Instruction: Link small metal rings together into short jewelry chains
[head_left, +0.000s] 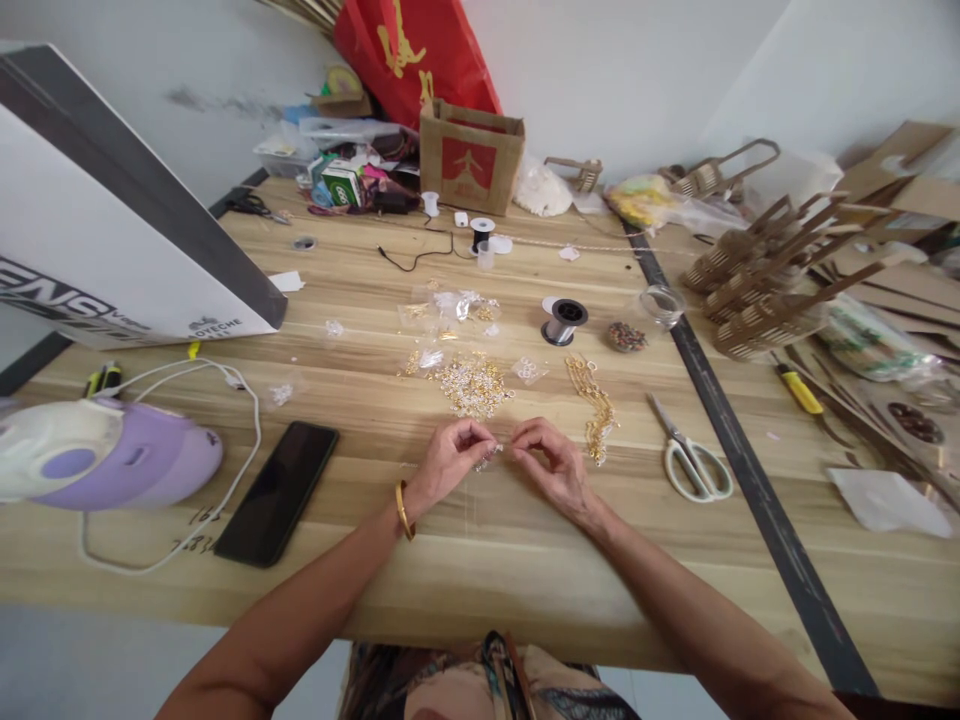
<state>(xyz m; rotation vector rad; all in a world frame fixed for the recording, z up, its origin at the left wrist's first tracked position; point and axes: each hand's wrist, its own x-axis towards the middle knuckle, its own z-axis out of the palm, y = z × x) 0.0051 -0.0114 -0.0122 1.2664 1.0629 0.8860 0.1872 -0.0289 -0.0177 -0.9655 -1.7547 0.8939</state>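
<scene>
At six o'clock from the bead pile (474, 387), I'd steady the small piece (486, 462) pinched by my left hand (452, 457), right hand (553, 468) in narrow grip, contents unclear.

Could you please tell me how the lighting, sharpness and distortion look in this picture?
Head view: light looks soft, with a pale sheen on the table near its front edge; head view: the white box looks stretched at the left edge; head view: the small piece at the left hand is too soft to make out.
</scene>
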